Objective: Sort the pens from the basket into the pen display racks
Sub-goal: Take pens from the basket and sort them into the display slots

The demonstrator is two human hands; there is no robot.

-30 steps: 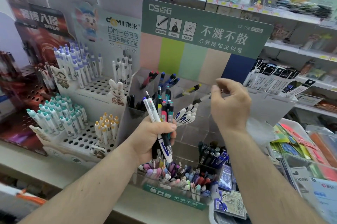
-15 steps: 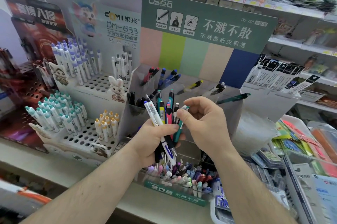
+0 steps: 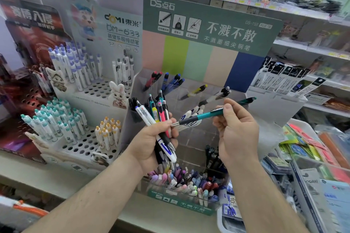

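1. While I am watching through the head camera, the left hand [image 3: 151, 143] is gripping a bundle of pens [image 3: 158, 117], fingers curled tight round the barrels, with the clicker ends fanning upward and the tips pointing down past the palm.
2. I am seeing the right hand [image 3: 236, 130] pinching a single teal pen [image 3: 206, 115] between thumb and curled fingers; the pen is lying nearly level, its metal tip just beside the left hand's forefinger.
3. Behind both hands, the clear display rack [image 3: 189, 138] is standing on the counter [image 3: 170, 219], its header card [image 3: 208, 24] reading "DS点石", "不溅不散", "不溅墨细尖钢笔" and "DS-758".
4. Within the rack's upper compartments, I am making out red and blue pens [image 3: 164, 81], a yellow-and-black pen [image 3: 197, 89] and another teal pen [image 3: 246, 100] at the right edge; white-and-blue pens [image 3: 191, 115] are lying one tier lower.
5. Along the rack's front row, pastel-capped pens [image 3: 185, 181] are crowding together above a green strip [image 3: 181, 204] repeating "不溅不散".
6. To the left, a white perforated stand [image 3: 94, 92] labelled "DOMI 東米", "DM-633" and "萌宠乐园按动笔" is holding upright white pens [image 3: 75, 69] with purple, teal and yellow tops.
7. Further left, a dark red card [image 3: 32, 18] is showing large characters I cannot read with certainty.
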